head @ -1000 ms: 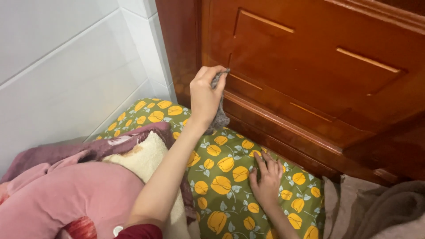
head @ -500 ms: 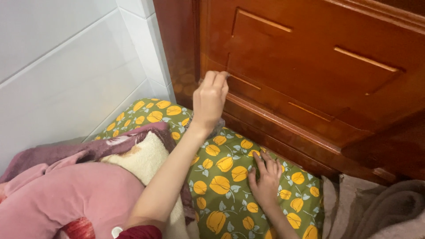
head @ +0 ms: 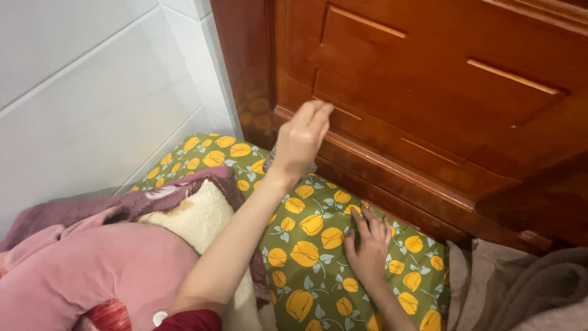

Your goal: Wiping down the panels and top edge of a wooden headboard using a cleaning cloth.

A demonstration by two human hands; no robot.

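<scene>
My left hand (head: 301, 140) is raised against the glossy red-brown wooden panel (head: 429, 73), fingertips at its lower groove. It is closed on a small grey cloth (head: 310, 166), mostly hidden behind the palm, with only a scrap showing below the wrist. My right hand (head: 368, 247) lies flat, palm down and fingers spread, on the green sheet with yellow flowers (head: 306, 245), close to the panel's bottom rail.
A white tiled wall (head: 92, 104) stands at the left and meets the wooden panel in the corner. Pink and maroon blankets with a cream fleece lining (head: 104, 263) are piled at the lower left. A grey-brown blanket (head: 520, 288) lies at the lower right.
My left hand has slid down and slightly right along the panel, and the cloth that hung below it is now almost hidden. My right hand has stayed on the sheet.
</scene>
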